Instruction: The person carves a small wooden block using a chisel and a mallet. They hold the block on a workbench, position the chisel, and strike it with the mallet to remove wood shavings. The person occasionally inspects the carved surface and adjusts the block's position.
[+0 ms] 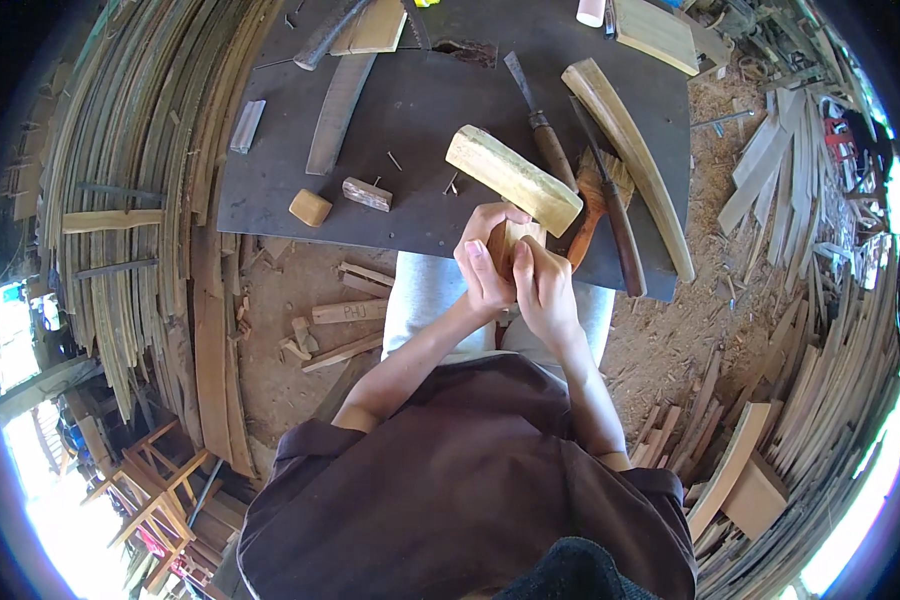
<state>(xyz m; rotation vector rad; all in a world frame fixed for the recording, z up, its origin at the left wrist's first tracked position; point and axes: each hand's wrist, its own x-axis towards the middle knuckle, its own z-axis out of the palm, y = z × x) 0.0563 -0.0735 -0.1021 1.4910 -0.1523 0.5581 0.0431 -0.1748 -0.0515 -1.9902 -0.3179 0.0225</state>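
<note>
Pale wood block [515,185], matt, one long side mottled. The dark surface [410,120] looks smooth and mostly matt. A chisel [547,140] pairs a grey metal blade with a worn brown wood handle. The curved length of wood [638,165] is matt; small nails [394,161] are metal. Brown shirt [450,460] and light trousers [420,300] are matt cloth. Stacked planks [155,110] look rough, unvarnished wood.

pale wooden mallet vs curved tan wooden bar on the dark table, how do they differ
The pale wooden mallet has a short, straight head; the curved tan wooden bar is longer and bowed. The mallet is held by the left hand and right hand; the bar lies on the dark table. Both are light-coloured wood.
</note>
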